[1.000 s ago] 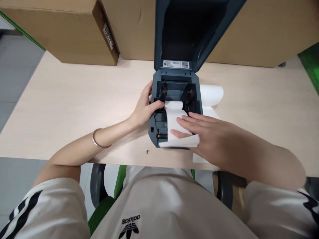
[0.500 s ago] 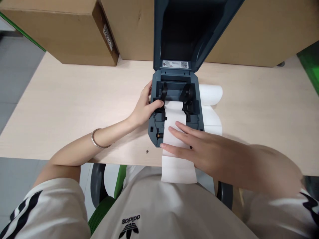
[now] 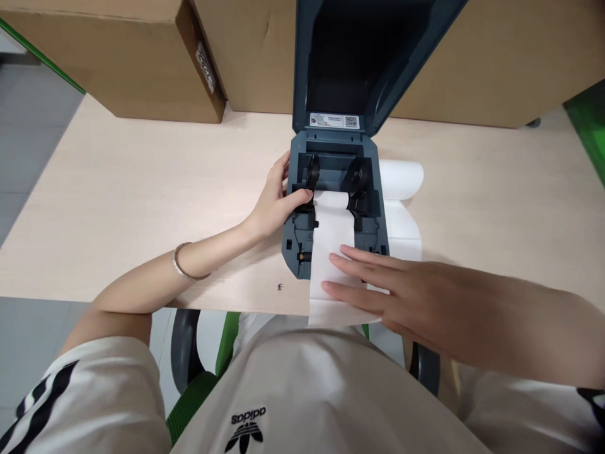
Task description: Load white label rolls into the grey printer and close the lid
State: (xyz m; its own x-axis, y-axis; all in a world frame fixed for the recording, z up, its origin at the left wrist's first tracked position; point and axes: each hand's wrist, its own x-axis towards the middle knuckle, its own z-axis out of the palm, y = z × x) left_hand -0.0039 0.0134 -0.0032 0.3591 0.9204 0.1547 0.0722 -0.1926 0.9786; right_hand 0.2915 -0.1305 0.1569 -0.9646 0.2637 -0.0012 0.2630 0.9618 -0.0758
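Observation:
A dark grey-blue label printer stands on the table with its lid raised. A white paper strip runs out of it and over the table's front edge. My left hand grips the printer's left side, the thumb over the inner black parts beside the paper and the other fingers outside, partly hidden. Across the strip's lower part lies my right hand, fingers stretched out and apart, seemingly resting on the paper. Two black roll holders sit inside the printer.
A white paper roll and a loose white sheet lie against the printer's right side. Cardboard boxes line the table's back. The table's front edge is close to my body, and a chair armrest is below.
My right hand has slid slightly down and right along the paper strip. The strip's lower end now hangs shorter in view. My left hand keeps its hold on the printer.

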